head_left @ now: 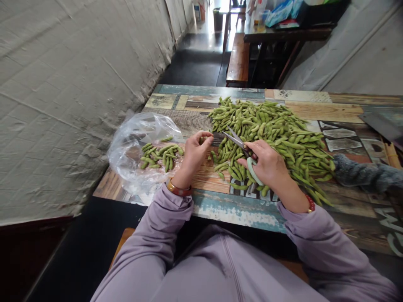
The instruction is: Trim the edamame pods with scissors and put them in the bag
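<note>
My right hand (267,161) is closed around scissors (236,140) with pale green handles. Their blades are parted and point up and left, toward my other hand. The fingers of my left hand (195,152) are curled in a pinch, with a bit of a green edamame pod (202,140) showing between them. A large heap of edamame pods (264,126) spreads over the table beneath and beyond the scissors. Left of my left hand lies a clear plastic bag (129,142), with a smaller group of pods (168,155) on it.
The patchwork-patterned table (220,209) runs close along a pale wall (63,105) on the left. A grey fluffy sleeve-like thing (365,172) lies at the heap's right edge. Farther back stand a wooden bench (238,58) and another table (286,35) holding bags and cups.
</note>
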